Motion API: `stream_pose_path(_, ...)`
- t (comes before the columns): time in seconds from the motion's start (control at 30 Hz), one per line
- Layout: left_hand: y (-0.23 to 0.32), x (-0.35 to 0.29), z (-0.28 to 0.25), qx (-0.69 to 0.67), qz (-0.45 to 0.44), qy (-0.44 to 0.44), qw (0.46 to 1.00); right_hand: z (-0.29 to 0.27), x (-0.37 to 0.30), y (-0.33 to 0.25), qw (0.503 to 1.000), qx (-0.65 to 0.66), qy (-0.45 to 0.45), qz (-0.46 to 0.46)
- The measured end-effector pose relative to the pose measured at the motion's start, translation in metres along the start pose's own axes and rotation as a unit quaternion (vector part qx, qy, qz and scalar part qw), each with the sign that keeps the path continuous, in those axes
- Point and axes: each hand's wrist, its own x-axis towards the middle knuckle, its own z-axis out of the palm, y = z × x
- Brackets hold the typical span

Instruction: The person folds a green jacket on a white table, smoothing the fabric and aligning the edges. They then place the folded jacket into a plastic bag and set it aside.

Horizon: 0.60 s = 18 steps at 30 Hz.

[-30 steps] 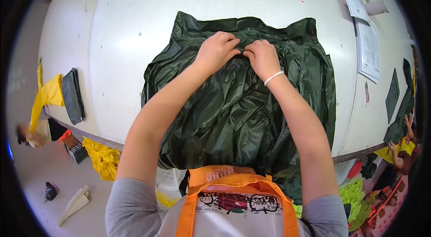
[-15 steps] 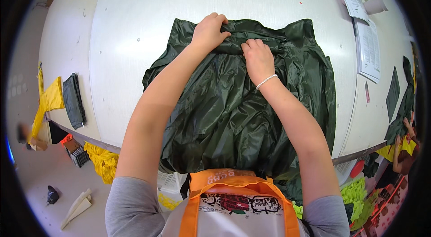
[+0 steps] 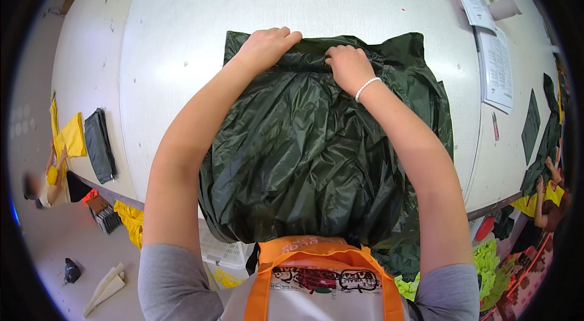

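Watching remotely, I see the left hand (image 3: 269, 48) now farther from the right hand (image 3: 351, 69), both gripping the dark green cloth (image 3: 310, 138) near its top, which seems better spread.

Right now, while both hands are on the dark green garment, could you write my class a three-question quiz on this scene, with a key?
1. Multiple choice: Which wrist wears the white beaded bracelet? A) left B) right C) both
2. True or false: The left hand and right hand both touch the dark green garment.
3. Fill in: Printed papers lie on the white table to the person's ____ of the garment.

Key: 1. B; 2. true; 3. right
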Motion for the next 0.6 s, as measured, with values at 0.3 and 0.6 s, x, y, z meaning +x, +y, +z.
stream_pose_path(0.3, -0.008, -0.009, 0.002, -0.23, -0.209, -0.013, 0.95, -0.007, 0.028, 0.002, 0.996, 0.007, 0.046, 0.075)
stream_pose_path(0.6, -0.004, -0.016, 0.045, -0.073, -0.194, 0.081, 0.975, 0.028, 0.007, -0.041, 0.954, -0.216, 0.13, -0.161)
